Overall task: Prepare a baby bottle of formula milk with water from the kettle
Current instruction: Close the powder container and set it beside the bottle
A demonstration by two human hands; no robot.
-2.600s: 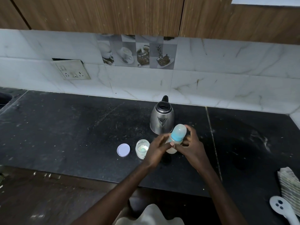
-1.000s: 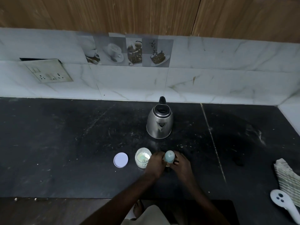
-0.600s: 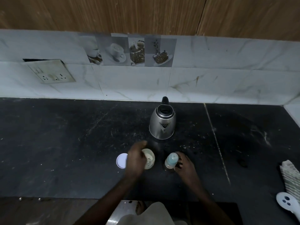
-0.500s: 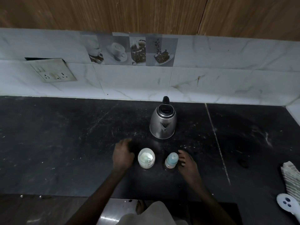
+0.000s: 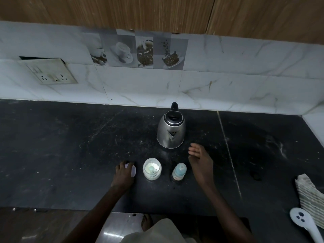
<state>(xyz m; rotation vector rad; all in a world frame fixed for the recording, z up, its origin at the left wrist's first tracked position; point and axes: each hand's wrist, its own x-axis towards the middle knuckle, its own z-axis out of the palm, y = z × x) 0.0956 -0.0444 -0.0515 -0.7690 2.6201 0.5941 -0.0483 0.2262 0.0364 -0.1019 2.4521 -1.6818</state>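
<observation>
The capped baby bottle (image 5: 179,171) with its blue top stands upright on the black counter (image 5: 70,155). To its left is an open jar of white formula powder (image 5: 151,169) with a scoop inside. The jar's pale lid (image 5: 133,171) lies flat left of the jar, and my left hand (image 5: 124,173) rests on it, fingers spread over it. My right hand (image 5: 199,159) hovers open right of the bottle, not touching it. The steel kettle (image 5: 171,132) stands behind, lid shut.
A striped cloth (image 5: 310,195) and a white utensil (image 5: 305,223) lie at the counter's right front. A socket plate (image 5: 50,71) sits on the tiled wall at the left. Wooden cabinets hang above.
Both hands set the bottle down and let go. My left hand crossed over the jar to the lid. My right hand lifted away towards the kettle.
</observation>
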